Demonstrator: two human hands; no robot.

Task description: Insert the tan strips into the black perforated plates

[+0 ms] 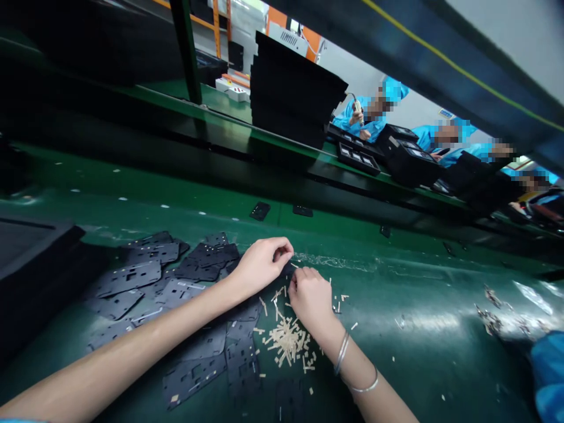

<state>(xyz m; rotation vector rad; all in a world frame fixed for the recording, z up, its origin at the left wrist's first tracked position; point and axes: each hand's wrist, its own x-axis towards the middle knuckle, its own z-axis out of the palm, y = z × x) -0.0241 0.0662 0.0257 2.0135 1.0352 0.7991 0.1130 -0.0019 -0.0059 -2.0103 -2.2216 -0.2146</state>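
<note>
The left hand (267, 258) is in the middle of the frame. Its thumb and finger curl close together. The right hand (312, 294) is just beside it, lower and to the right, with its fingers bent in. A dark piece (288, 269) is between them, partly hidden, so I cannot tell if either hand grips it. A pile of little tan strips (288, 341) lies at the lower middle, on the green table (374, 370). Flat black plates (132, 279) lie in a messy heap at the lower left.
</note>
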